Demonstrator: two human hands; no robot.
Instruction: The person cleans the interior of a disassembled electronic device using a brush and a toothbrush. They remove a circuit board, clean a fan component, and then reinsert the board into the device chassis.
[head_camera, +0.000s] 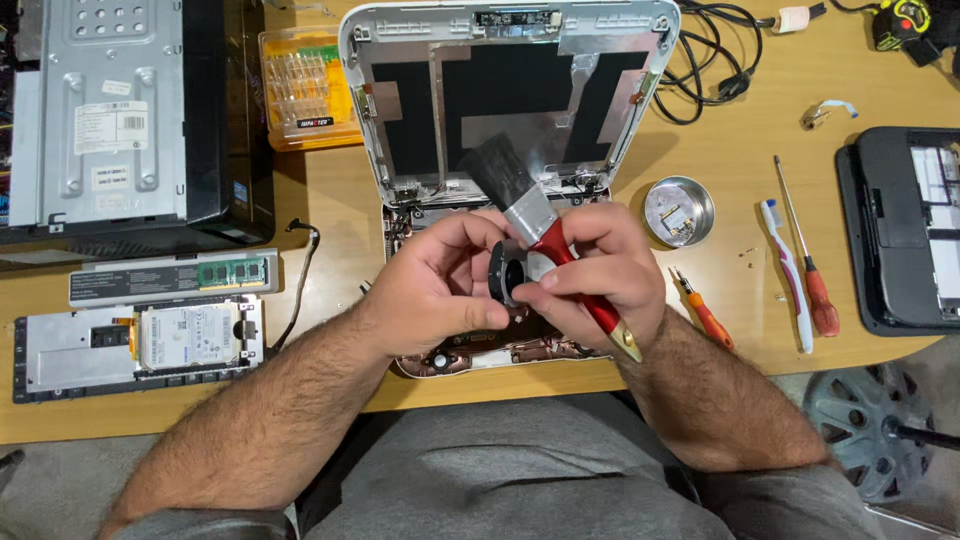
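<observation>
Left hand (440, 285) pinches a small black round fan (508, 272) at frame centre. Right hand (600, 265) grips a red-handled, black-bristled paintbrush (530, 215). Opened white laptop shell (500, 110) at 12 o'clock on smooth wooden desk (740, 120).

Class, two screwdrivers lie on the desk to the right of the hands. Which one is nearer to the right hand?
The short orange screwdriver, lying just beside the right hand. The long red-handled screwdriver lies farther right, beyond the toothbrush.
</observation>
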